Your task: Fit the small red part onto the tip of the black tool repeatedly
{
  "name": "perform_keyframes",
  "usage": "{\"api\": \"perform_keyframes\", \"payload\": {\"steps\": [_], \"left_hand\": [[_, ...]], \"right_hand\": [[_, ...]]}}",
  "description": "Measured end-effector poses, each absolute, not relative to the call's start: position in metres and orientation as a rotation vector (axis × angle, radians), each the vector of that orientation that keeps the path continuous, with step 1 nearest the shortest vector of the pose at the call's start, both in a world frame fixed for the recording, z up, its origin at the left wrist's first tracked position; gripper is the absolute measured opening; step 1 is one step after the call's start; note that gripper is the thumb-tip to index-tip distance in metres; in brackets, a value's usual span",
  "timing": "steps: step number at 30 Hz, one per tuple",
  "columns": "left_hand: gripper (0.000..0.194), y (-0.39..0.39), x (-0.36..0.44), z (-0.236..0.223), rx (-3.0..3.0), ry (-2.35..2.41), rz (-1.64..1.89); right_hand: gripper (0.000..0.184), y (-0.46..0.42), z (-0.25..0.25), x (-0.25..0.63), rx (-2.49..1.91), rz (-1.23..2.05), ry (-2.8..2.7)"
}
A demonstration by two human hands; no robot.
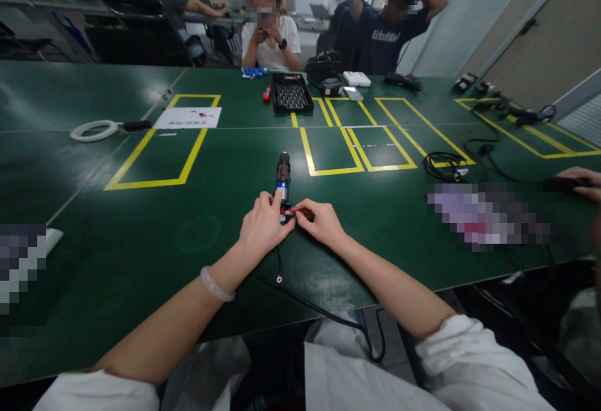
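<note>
An electric screwdriver with its inner parts showing lies on the green table, its dark tip pointing away from me. A blue and silver section and small red parts show near its rear. My left hand is closed around this rear end, covering part of it. At its right side, my right hand pinches with thumb and forefinger close to the red parts. Whatever sits between those fingers is too small to make out. A black cable runs from under my left hand over the table edge, and a short lead ends in a ring terminal.
A black tray of small parts stands at the far side, beside a red item. Yellow tape outlines mark the table. A white sheet and a coiled white cable lie left. Another person's hand is at right.
</note>
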State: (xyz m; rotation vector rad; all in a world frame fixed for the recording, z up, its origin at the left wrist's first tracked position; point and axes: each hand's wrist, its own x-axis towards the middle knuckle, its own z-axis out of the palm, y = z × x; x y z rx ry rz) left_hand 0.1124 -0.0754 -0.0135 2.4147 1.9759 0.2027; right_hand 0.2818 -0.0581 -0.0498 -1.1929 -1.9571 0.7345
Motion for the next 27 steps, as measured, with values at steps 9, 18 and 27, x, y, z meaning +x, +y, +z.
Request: {"api": "perform_keyframes", "payload": {"steps": [9,18,27], "left_hand": [[0.067,-0.073,0.116,-0.011,2.421,2.024,0.173],[0.071,-0.072,0.113,-0.013,2.427,2.041,0.133],[0.071,-0.070,0.105,-0.015,2.437,2.023,0.123]], "right_hand": [[0.013,-0.062,-0.051,0.282,-1.178,0.710,-1.961],[0.015,-0.059,-0.056,0.282,-1.085,0.765,-1.932],[0.014,-0.051,-0.058,0.285,-1.015,0.862,-1.890]]}}
